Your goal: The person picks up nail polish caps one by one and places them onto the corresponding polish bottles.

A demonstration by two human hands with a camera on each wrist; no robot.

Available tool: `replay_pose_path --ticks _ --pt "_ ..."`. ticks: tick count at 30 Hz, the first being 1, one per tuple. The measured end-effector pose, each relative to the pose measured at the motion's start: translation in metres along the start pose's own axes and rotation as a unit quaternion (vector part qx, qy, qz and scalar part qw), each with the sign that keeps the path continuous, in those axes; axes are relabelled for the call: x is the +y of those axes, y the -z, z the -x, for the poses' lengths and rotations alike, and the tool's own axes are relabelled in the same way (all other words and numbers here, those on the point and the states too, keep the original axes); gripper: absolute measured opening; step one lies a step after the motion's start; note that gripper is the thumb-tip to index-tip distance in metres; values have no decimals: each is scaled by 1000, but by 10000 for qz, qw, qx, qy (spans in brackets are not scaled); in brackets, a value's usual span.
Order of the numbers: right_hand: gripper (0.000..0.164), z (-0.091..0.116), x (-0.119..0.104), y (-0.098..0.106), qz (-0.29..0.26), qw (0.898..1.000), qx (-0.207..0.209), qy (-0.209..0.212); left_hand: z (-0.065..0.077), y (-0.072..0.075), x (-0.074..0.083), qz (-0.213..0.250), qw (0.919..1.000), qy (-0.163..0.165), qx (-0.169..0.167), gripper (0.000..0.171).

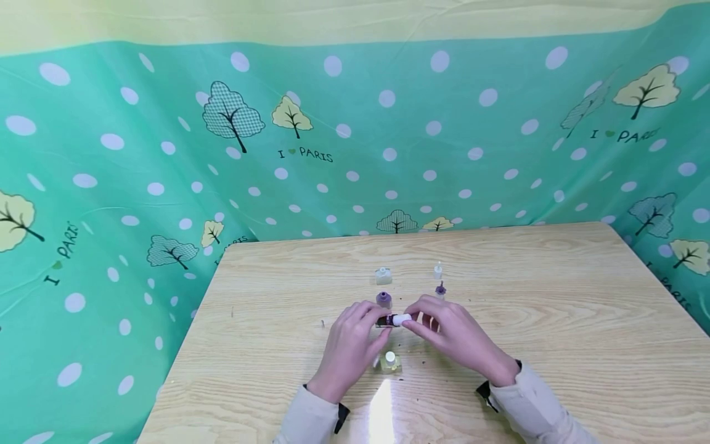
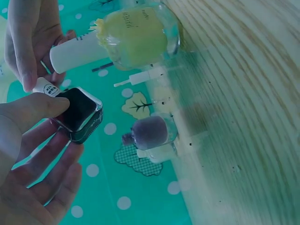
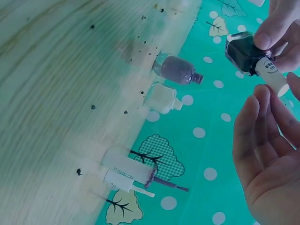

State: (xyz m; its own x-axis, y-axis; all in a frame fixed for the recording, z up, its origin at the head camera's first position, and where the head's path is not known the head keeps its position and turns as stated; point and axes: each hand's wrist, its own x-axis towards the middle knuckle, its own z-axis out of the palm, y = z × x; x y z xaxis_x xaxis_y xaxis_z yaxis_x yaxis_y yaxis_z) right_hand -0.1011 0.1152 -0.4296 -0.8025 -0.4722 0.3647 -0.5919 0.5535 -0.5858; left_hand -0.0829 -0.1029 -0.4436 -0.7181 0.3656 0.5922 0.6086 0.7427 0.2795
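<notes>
My left hand (image 1: 348, 340) pinches a dark nail polish bottle (image 2: 77, 110) between thumb and fingers, holding it lying sideways above the table. Its white cap (image 3: 271, 77) points toward my right hand (image 1: 452, 333), whose thumb and fingertips pinch the cap's end. The cap is seated on the bottle. Below the hands, a yellow nail polish bottle (image 1: 391, 365) stands with its white cap on. Beyond them are an uncapped purple nail polish bottle (image 3: 176, 70) and an uncapped whitish one (image 3: 161, 98).
To the right of the uncapped bottles, two brush caps stand brush up: a white one (image 1: 438, 271) and one with a purple brush (image 3: 171, 183). Small dark specks dot the wooden table (image 1: 266, 370). A green patterned cloth (image 1: 355, 142) hangs behind the table.
</notes>
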Motion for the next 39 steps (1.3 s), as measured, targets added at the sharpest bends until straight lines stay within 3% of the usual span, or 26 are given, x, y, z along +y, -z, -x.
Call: replay_pose_path --ticks 17,28,39 --pt "16 3 15 -1 347 9988 -250 -226 4 -11 -12 236 9966 627 -486 29" --pt "19 6 29 -4 551 9975 -308 -319 7 -18 -19 549 9842 1176 -1208 25" --pt "22 10 35 -3 809 9951 -364 -432 6 -20 -21 693 9753 1445 -1519 23"
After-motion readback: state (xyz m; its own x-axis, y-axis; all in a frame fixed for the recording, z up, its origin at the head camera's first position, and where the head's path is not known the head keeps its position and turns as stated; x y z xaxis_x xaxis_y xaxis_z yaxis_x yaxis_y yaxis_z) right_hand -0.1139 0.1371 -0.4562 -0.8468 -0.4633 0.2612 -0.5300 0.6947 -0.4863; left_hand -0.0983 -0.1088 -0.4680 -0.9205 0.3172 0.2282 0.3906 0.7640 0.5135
